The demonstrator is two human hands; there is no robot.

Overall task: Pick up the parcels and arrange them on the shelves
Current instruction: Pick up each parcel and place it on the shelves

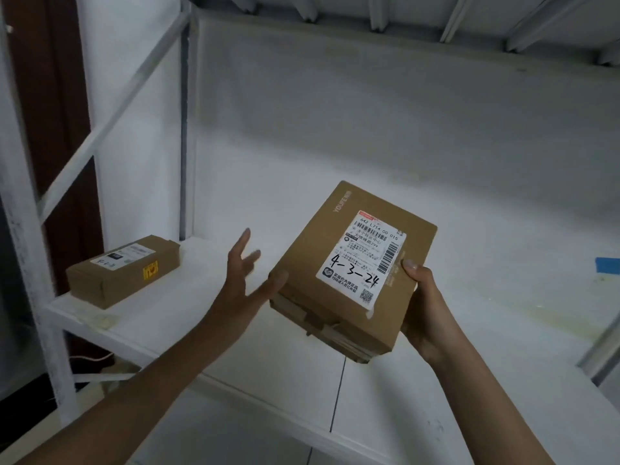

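A flat brown cardboard parcel (349,266) with a white label marked "4-3-24" hangs tilted above the white shelf (235,357). My right hand (424,303) grips its right near edge, thumb on top. My left hand (243,283) is spread beside the parcel's left corner, its thumb touching that corner and the other fingers straight and apart from the box. A second, longer brown parcel (124,270) with a white label and a yellow sticker lies at the shelf's far left end.
White uprights and a diagonal brace (110,115) stand at the left. The underside of the shelf above (402,15) crosses the top. A white wall backs the shelf. A strip of blue tape (607,265) is at the right edge.
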